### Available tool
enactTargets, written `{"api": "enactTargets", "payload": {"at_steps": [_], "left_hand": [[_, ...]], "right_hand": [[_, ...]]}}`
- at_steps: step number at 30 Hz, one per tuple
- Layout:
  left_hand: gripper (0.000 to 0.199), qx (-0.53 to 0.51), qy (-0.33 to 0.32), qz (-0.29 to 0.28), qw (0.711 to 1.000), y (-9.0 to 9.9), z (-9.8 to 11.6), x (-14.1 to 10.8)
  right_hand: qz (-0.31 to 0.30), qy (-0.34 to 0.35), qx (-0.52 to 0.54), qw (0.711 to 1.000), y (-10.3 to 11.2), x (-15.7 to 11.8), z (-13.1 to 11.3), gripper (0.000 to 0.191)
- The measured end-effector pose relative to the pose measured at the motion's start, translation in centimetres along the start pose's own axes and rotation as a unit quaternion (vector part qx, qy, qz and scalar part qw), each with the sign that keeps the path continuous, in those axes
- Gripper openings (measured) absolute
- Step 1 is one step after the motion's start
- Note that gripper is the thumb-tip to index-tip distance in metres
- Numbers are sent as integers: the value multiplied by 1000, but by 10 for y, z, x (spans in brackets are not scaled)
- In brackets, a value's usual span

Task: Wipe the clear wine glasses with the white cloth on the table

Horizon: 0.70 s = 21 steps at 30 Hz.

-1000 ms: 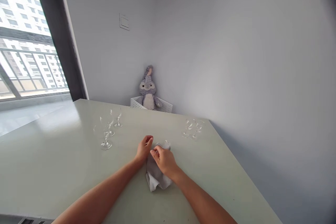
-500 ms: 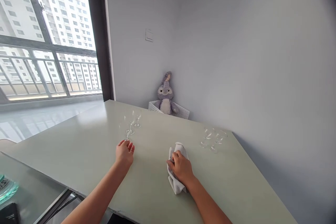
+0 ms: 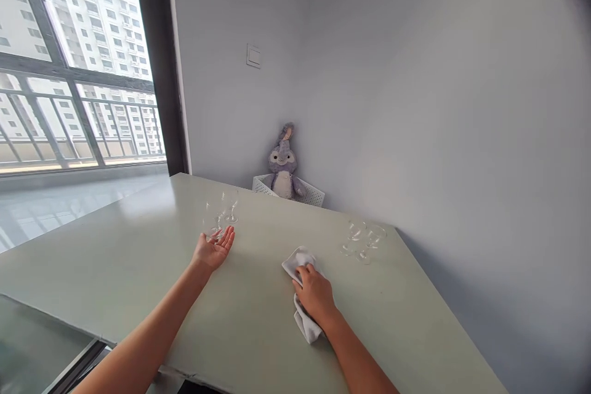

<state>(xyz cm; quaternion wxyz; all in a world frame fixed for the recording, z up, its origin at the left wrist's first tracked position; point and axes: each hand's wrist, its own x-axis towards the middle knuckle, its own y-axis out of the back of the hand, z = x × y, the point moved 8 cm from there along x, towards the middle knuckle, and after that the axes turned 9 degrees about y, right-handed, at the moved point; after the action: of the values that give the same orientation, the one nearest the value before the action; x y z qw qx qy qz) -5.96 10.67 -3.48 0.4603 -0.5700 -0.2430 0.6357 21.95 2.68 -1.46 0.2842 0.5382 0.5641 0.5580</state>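
Observation:
My left hand (image 3: 213, 252) is turned palm up with its fingers stretched out, close to the bases of the clear stemmed glasses (image 3: 231, 217) at the left of the table. It overlaps the nearest glass (image 3: 211, 221) in the view; whether skin touches glass I cannot tell. My right hand (image 3: 316, 292) is closed over a light grey cloth (image 3: 307, 326) on the tabletop. Part of that cloth spreads out beyond the fingers, and the rest bunches under the palm.
Two more stemmed glasses (image 3: 364, 243) stand on the pale table (image 3: 249, 332) near its right edge. Behind the table, a plush rabbit (image 3: 282, 169) sits in a white perforated basket (image 3: 316, 196) against the wall. A glass-topped surface (image 3: 37, 345) adjoins at lower left.
My left hand has turned palm up, and its fingers have opened out towards the glasses. The cloth's far part has spread leftward under my right hand. The whole view has shifted slightly.

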Motion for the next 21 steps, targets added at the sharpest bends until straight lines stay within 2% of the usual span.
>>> {"api": "enactTargets", "payload": {"at_steps": [1, 3, 5, 7, 9, 12, 14, 16, 18, 19, 21], "left_hand": [[35, 6, 2, -1, 1000, -4, -3, -1], [30, 40, 6, 3, 999, -12, -14, -4], [27, 82, 14, 12, 996, -20, -30, -5], [27, 111, 24, 14, 993, -28, -50, -3], [26, 144, 36, 2, 989, -38, -73, -1], [29, 224, 49, -54, 972, -55, -107, 0], [31, 274, 50, -93, 956, -63, -126, -1], [30, 310, 37, -126, 942, -66, -140, -2], [29, 339, 8, -165, 926, -66, -150, -4], [29, 349, -8, -181, 919, -64, -153, -5], [29, 357, -32, -196, 913, -59, -158, -7]], "right_hand": [[0, -6, 17, 1000, -1, 1, 3, 11], [17, -32, 73, 997, 0, 2, 12, 17], [70, -75, 172, 980, 4, 3, 26, 23], [139, -126, 291, 938, 10, 2, 43, 27], [182, -167, 389, 887, 12, 0, 58, 33], [192, -219, 508, 811, 8, -4, 72, 40], [201, -262, 572, 750, 4, -9, 78, 38], [227, -298, 592, 714, 7, -16, 80, 34], [269, -302, 585, 703, 17, -21, 76, 33], [288, -288, 576, 708, 24, -22, 72, 33], [310, -236, 551, 738, 39, -21, 56, 33]]}}
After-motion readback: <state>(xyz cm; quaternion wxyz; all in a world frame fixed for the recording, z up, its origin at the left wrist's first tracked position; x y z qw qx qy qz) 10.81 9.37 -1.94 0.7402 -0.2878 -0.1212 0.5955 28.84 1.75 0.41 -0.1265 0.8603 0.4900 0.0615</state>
